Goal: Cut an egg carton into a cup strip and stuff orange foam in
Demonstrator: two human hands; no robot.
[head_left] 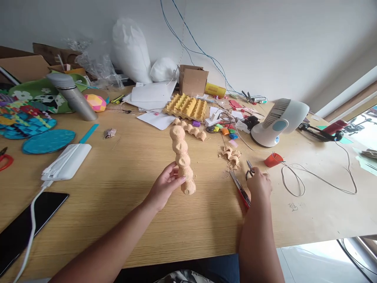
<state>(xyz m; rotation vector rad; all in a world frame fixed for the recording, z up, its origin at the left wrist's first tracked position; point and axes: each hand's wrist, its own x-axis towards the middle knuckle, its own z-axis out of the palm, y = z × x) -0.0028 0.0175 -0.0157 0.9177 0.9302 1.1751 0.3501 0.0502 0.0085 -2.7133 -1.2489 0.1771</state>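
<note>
My left hand grips the lower part of a peach-coloured egg carton strip, with the thumb on the near face. The strip is held up, its row of rounded cups running away from me. To the right, my right hand is closed at a pair of scissors, whose handles it partly covers. Just left of that hand lies a red utility knife with its blade out. Cut carton scraps and crumbs lie beyond the knife. Another peach carton strip rests further back.
A yellow egg tray lies at the back, near coloured clay packets. A white fan and a red cup stand right. On the left are a power bank, a phone and a grey bottle.
</note>
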